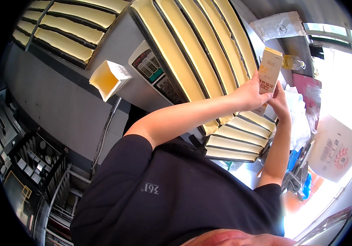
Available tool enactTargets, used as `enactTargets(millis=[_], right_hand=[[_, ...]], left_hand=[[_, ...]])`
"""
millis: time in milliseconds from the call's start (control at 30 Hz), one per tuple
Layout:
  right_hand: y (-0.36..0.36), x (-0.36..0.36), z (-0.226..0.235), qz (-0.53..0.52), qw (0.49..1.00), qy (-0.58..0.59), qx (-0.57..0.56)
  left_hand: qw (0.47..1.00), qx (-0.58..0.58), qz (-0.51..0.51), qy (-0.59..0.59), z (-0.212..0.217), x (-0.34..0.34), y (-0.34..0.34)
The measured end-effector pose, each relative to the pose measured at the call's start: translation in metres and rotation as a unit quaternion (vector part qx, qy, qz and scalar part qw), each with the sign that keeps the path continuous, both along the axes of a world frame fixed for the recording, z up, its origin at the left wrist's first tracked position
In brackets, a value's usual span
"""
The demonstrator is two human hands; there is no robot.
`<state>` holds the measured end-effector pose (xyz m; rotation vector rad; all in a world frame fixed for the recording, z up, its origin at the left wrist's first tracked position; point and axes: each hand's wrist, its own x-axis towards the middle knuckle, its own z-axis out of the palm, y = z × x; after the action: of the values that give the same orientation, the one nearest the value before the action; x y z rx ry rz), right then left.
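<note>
A tall beige carton [269, 69] with a yellow top edge is held up between my two hands, over the right edge of a large black tray [171, 39]. My left hand [247, 96] is closed around the carton's lower left side. On the other side, the fingers of my right hand [280, 104] wrap round its lower part. Long pale yellow strips, which look like dough, fill the tray's slots. A smaller black tray [237, 137] with similar strips lies nearer my body, partly behind my left forearm.
An opened white carton [112, 78], yellow inside, sits by a digital scale [153, 67] at the left. Another filled tray [67, 28] is at the far left. A clear bottle [293, 62], plastic bags [297, 119] and a large white bucket-like container [335, 147] are on the right.
</note>
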<state>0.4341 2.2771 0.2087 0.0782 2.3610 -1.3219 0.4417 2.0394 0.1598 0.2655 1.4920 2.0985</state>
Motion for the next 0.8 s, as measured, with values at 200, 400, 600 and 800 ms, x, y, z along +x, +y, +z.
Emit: enactTargets(millis=[200,400,600,800], right_hand=[[0.011,-0.010,-0.005,0.007,0.999,-0.043,0.022],[0.015,-0.014,-0.013,0.017,0.998,-0.043,0.029],[0.014,-0.019,-0.013,0.032,0.997,-0.051,0.038],[0.017,-0.022,-0.014,0.040,0.996,-0.063,0.038]], left_hand=[[1.000,0.001,-0.016,-0.027,-0.010,-0.007,0.006],[0.999,0.018,-0.007,-0.034,-0.019,-0.008,0.013],[0.999,-0.012,-0.017,-0.049,-0.023,-0.013,0.015],[0.999,-0.004,-0.011,-0.052,-0.026,-0.013,0.019]])
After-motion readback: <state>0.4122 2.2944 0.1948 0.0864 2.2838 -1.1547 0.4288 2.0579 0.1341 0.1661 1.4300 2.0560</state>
